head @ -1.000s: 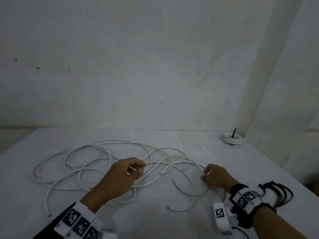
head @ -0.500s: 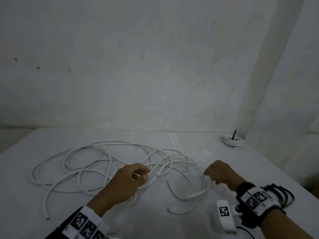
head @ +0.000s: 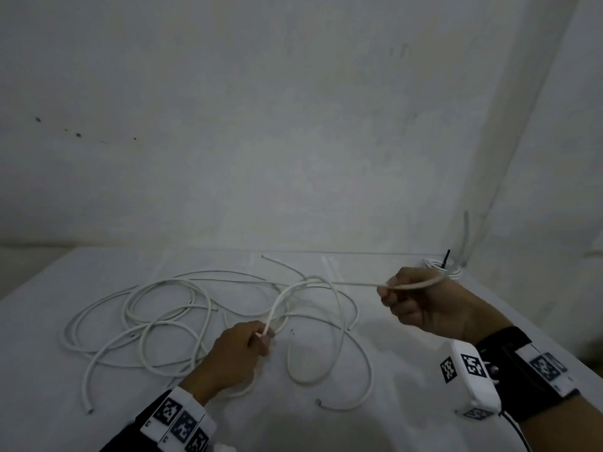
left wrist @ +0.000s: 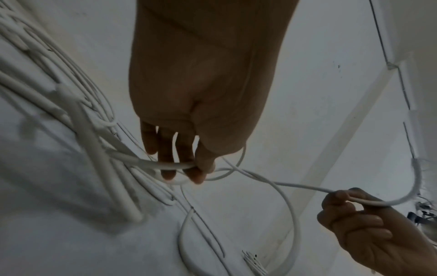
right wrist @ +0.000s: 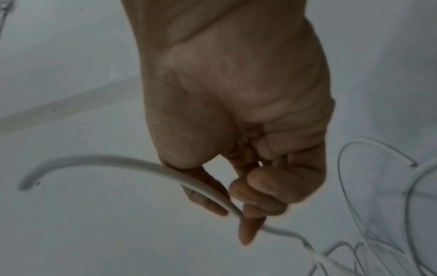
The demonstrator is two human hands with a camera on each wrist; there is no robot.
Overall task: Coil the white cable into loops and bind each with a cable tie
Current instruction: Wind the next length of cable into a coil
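— White cable (head: 169,321) sprawls loose across the tabletop (head: 49,386) in the head view. Any loops bound?
— One small tied coil (head: 440,267) sits at the far right; the rest looks uncoiled.
— Left wrist view?
— The left hand (left wrist: 189,93) pinches a strand between thumb and fingers (left wrist: 196,173).
— Right wrist view?
— The right hand (right wrist: 236,112) is raised, fingers (right wrist: 250,229) curled round the cable near its free end. Coiling has barely begun, I judge.

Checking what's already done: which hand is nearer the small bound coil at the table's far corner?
Right. The right hand, pinching the white cable, is raised just in front of the bound coil; the left hand is far across, at the tangle.
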